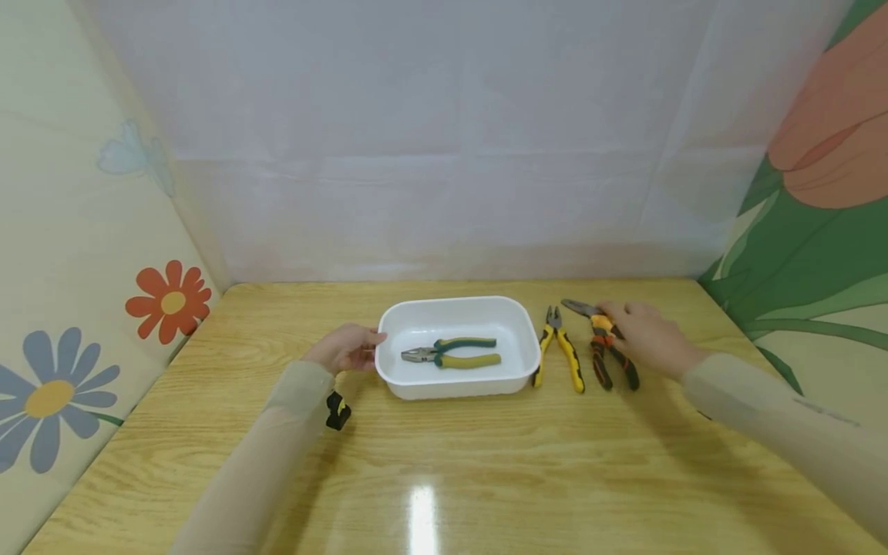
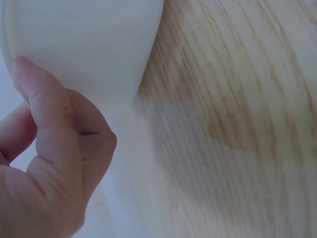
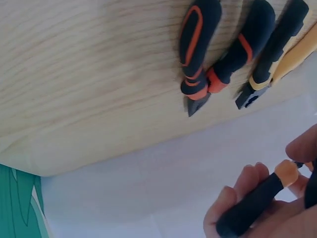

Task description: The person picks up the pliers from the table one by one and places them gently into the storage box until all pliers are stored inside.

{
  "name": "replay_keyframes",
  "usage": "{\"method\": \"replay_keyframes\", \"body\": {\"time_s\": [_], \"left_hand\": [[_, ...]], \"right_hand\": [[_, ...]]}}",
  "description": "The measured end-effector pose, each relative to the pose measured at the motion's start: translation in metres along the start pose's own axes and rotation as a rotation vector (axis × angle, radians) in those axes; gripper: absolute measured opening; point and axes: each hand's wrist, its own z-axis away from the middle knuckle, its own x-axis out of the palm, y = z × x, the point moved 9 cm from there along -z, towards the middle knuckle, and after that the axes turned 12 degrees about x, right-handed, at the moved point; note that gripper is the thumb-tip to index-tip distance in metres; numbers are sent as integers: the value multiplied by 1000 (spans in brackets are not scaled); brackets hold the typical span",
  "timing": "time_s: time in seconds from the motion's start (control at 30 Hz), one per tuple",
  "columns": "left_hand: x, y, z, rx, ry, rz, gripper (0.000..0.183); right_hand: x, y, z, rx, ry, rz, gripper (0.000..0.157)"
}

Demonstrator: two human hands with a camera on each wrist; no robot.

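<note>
A white plastic basin [image 1: 454, 389] stands mid-table with green-and-yellow pliers [image 1: 468, 361] lying inside it. My left hand [image 1: 344, 347] pinches its left end; the thumb lies at the rim in the left wrist view. To the basin's right, my right hand [image 1: 645, 335] holds orange-and-black pliers [image 3: 255, 201], their grey nose pointing left in the head view. Below that hand lie black pliers with red-orange trim [image 3: 195, 37], handles toward me. Yellow-and-black pliers [image 1: 570, 358] rest between these and the basin. The palm hides part of the held pliers.
The wooden table [image 1: 486, 470] meets a white cloth backdrop [image 1: 451, 154] at its far edge. Flower-patterned panels [image 1: 83, 308] flank both sides. A black-and-yellow object [image 1: 338, 411] shows beside my left wrist.
</note>
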Motion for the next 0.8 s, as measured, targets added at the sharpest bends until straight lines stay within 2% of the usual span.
{"method": "replay_keyframes", "body": {"time_s": [0.43, 0.8], "left_hand": [[-1, 0, -1, -5, 11, -5, 42], [-3, -1, -1, -29, 31, -30, 43]], "right_hand": [[-7, -27, -4, -67, 47, 7, 57], [-12, -48, -5, -110, 34, 11, 55]]}}
